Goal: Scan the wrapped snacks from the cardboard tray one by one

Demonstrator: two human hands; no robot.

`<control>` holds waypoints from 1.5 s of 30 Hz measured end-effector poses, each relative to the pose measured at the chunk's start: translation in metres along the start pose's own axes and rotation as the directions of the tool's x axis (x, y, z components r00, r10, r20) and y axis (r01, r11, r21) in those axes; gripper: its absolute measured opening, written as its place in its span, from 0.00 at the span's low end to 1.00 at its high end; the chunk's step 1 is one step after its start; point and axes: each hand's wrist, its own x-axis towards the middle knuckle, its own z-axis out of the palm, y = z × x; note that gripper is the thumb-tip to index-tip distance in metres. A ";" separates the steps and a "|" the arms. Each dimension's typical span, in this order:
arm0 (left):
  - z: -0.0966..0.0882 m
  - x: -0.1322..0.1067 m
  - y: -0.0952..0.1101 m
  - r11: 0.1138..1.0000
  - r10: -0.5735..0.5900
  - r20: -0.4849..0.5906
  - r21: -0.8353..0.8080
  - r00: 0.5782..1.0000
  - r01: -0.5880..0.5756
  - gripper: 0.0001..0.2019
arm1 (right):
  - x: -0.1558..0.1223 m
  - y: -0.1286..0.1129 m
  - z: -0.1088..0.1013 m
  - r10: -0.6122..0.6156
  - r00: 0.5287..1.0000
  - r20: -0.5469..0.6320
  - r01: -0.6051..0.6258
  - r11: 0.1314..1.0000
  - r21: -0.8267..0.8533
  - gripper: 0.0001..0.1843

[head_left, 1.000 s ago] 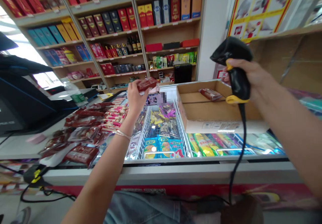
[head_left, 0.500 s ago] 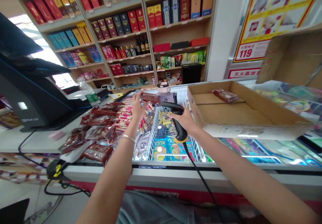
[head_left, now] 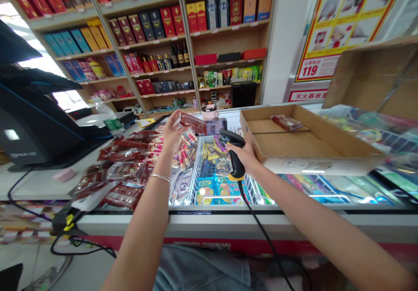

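**Right hand (head_left: 245,157) bringing barcode scanner (head_left: 235,162) in close to red vacuum packet (head_left: 192,123)**
Left fingers (head_left: 174,121) pinching the packet steady, face-on above the freezer chest (head_left: 228,221); right fingers (head_left: 243,151) curling firmly around the scanner's grip.

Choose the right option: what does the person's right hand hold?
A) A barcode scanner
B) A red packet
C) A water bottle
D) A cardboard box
A. The right hand grips the black barcode scanner by its handle, while the left hand holds the red packet.
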 end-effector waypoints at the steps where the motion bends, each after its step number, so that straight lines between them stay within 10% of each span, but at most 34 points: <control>1: -0.001 0.001 0.001 1.000 -0.006 -0.004 -0.029 1.000 0.006 0.34 | -0.001 0.000 0.001 0.003 1.000 0.007 -0.003 1.000 0.002 0.17; 12: -0.008 -0.001 0.018 0.961 -0.145 0.048 -0.230 0.988 0.152 0.20 | -0.011 0.005 0.003 0.031 0.989 0.146 -0.033 0.999 0.006 0.17; 21: -0.007 -0.009 0.022 0.753 -0.158 0.078 -0.635 0.984 0.172 0.24 | -0.019 0.001 0.006 0.087 0.987 0.133 -0.081 0.996 -0.048 0.13; 45: -0.005 -0.010 0.024 0.794 -0.183 0.172 -0.555 0.968 0.248 0.29 | -0.016 0.006 0.004 0.056 0.987 0.152 -0.049 0.998 -0.048 0.15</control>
